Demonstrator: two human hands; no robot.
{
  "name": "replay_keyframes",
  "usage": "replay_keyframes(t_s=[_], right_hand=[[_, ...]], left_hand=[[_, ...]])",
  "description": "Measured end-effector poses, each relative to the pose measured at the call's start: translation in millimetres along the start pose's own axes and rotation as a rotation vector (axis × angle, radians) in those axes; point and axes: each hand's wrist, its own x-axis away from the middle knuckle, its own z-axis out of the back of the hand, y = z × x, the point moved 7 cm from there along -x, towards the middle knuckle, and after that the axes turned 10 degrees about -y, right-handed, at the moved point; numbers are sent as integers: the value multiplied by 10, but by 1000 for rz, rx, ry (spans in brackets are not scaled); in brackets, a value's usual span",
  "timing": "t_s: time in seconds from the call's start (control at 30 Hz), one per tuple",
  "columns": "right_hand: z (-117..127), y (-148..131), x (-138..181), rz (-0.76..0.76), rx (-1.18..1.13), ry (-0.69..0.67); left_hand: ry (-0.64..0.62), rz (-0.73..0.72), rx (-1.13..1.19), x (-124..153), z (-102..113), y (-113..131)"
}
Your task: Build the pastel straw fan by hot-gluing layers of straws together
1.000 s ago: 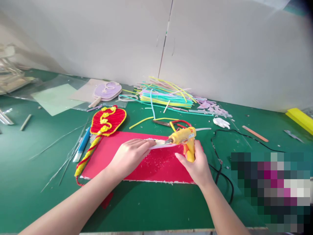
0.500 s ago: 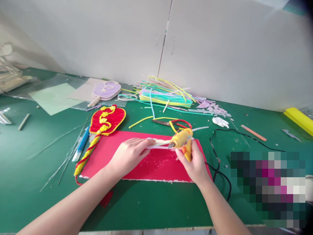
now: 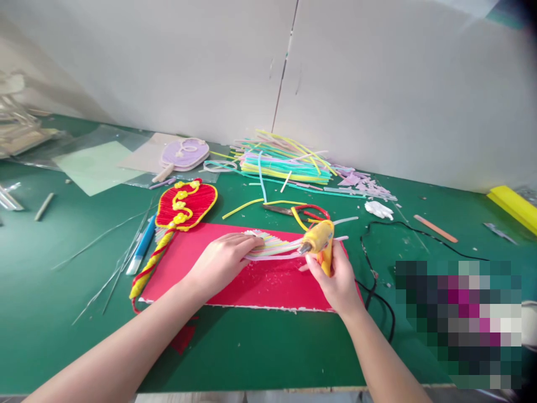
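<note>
— While laying the left hand (image 3: 221,258) over the pale strips (image 3: 277,246) on the red board (image 3: 260,291), held a yellow glue gun (image 3: 321,238) in the right hand (image 3: 338,280), grip clamped around the handle.

— And on the left?

— Rested there with fingers drawn together; could not tell whether clamped on the strips or merely pressing down.

— Judged best done how?

— Best done, by judgement, with the nozzle (image 3: 305,248) aimed along the strips and well apart from the left fingertips; with the strips pressed flat, side by side; with a thin, even line of glue rather than blobs. Seemed wise, too, to mind the black cord (image 3: 393,322) near the right wrist.

— Counted what across the green tabletop (image 3: 251,358)?

— Counted one glue gun, one red board, one red-and-yellow fan (image 3: 178,210) at the board's left corner and one lilac fan (image 3: 184,154) farther back, making two. Added one pair of red-handled pliers (image 3: 277,210) beyond the board, one white wad (image 3: 378,210), one orange stick (image 3: 435,228) and one yellow block (image 3: 514,207) at far right.

— And the strips?

— Left uncounted: too overlapped, like the coloured bundle (image 3: 285,170) behind.
</note>
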Motion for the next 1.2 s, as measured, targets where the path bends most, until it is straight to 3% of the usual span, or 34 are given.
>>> replay_keyframes(t_s=[0.27,0.57,0.8,1.2], right_hand=[[-64,-179,0,53,255,-18],[-57,-149,8,-15,320,56],[36,-108,-5,-16,498,147],[26,-150,26,77,581,209]], left_hand=[[212,-9,-7,76,169,36],[330,-63,-84,112,240,114],[364,-86,-124,144,285,166],[439,-22,-165,173,335,178]])
